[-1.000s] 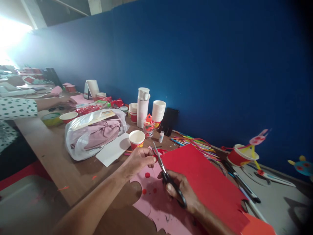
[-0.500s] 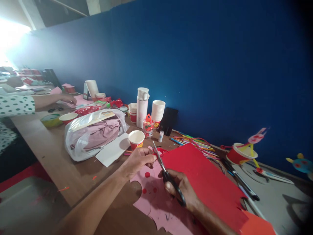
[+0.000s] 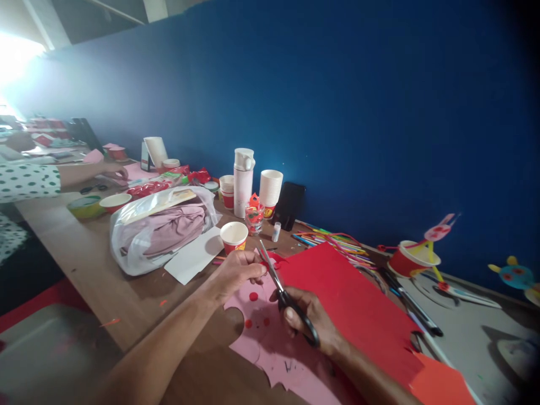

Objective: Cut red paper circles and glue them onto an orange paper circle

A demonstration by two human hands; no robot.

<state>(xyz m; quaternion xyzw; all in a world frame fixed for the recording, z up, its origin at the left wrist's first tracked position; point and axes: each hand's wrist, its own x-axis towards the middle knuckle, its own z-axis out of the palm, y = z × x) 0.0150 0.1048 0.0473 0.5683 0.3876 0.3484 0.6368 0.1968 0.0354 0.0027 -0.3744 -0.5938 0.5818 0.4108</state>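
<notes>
Scissors (image 3: 280, 288) are located above the pink sheet (image 3: 261, 357), at the left edge of the red sheet (image 3: 354, 304), with blades directed up and away from the person. The right forearm enters from the lower right, and the right hand (image 3: 315, 318) is turned with the thumb uppermost. The left forearm extends from the lower left; the left hand (image 3: 240, 270) is level with the blades and just beside them. Forward of the left hand, a paper cup (image 3: 234, 246) stands upright, its white interior exposed. Behind it, a clear jar (image 3: 254, 226) contains red pieces, and a cup stack (image 3: 270, 191) stands next to a white bottle (image 3: 243, 188). On the left, a translucent bag (image 3: 122, 253) encloses mauve cloth (image 3: 179, 228). On the right, a red cup (image 3: 399, 263) carries yellow and pink craft parts at its rim. The right hand grasps the black handles, fingers curled around them. The left hand is closed in a pinch, fingertips drawn together near the blades; what lies between them cannot be determined.
</notes>
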